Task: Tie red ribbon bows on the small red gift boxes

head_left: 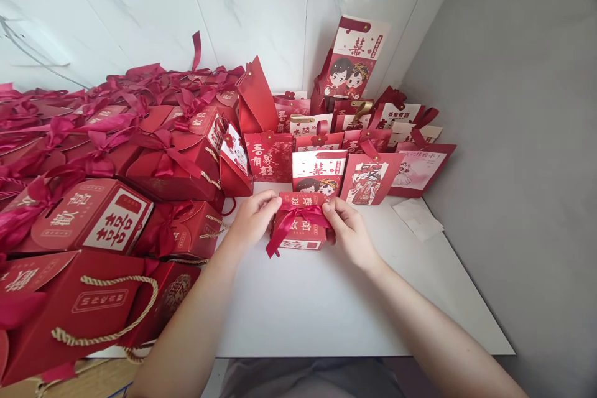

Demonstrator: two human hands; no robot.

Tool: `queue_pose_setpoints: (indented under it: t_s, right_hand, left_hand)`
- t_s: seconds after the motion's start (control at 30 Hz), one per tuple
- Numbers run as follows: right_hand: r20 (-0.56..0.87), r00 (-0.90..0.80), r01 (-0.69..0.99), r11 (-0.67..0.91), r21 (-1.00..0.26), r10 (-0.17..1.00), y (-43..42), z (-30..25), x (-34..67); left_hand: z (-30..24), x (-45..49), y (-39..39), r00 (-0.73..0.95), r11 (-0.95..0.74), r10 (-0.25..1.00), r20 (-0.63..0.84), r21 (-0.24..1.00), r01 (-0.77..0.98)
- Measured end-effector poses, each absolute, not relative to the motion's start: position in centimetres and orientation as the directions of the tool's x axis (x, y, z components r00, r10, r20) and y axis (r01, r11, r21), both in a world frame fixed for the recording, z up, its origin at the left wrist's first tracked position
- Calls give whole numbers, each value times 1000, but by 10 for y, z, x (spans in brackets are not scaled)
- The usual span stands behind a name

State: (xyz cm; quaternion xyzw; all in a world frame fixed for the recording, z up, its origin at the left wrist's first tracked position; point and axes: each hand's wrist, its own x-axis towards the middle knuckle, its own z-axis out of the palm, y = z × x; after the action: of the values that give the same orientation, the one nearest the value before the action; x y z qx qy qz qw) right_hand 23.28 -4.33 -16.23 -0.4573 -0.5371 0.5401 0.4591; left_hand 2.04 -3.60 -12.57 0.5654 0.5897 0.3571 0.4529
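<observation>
A small red gift box (306,234) with Chinese characters on top lies on the white table in front of me. A glossy dark-pink ribbon (282,233) is tied around it in a bow, one tail hanging over its front left side. At the upper left edge of the box, my left hand (255,216) is closed, thumb and forefinger pinching the ribbon. My right hand (351,230) pinches the ribbon at the right edge. Its lower fingers curl beside the box, partly hidden. Both hands stay close against the box.
Many ribboned red boxes (93,217) are stacked on the left, some with rope handles (109,311). Several upright red and white gift bags (368,177) stand behind the box. A white paper piece (418,218) lies at the right, near the grey wall (522,155).
</observation>
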Motion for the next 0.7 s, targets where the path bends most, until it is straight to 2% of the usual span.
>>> queue_pose_setpoints:
  t_s: [0.1, 0.2, 0.33, 0.6, 0.7]
  right_hand:
    - [-39, -213, -34, -47, -998, 976, -43, -161, 233]
    - [-59, -200, -56, -72, -996, 978, -43, -161, 234]
    - [-63, -190, -77, -79, -994, 980, -40, -166, 232]
    - [-56, -167, -75, -69, -995, 984, -35, -169, 236]
    - [-44, -144, -67, -54, -996, 989, -35, -165, 238]
  left_hand:
    - [-126, 26, -39, -54, 131, 991, -119, 907, 401]
    - [-126, 32, -42, -88, 114, 993, -81, 874, 473]
    - [-128, 35, -44, -69, 118, 993, -99, 909, 400]
    - [-127, 27, -38, 43, 277, 955, -293, 937, 213]
    - [-126, 22, -34, 41, 287, 954, -298, 942, 173]
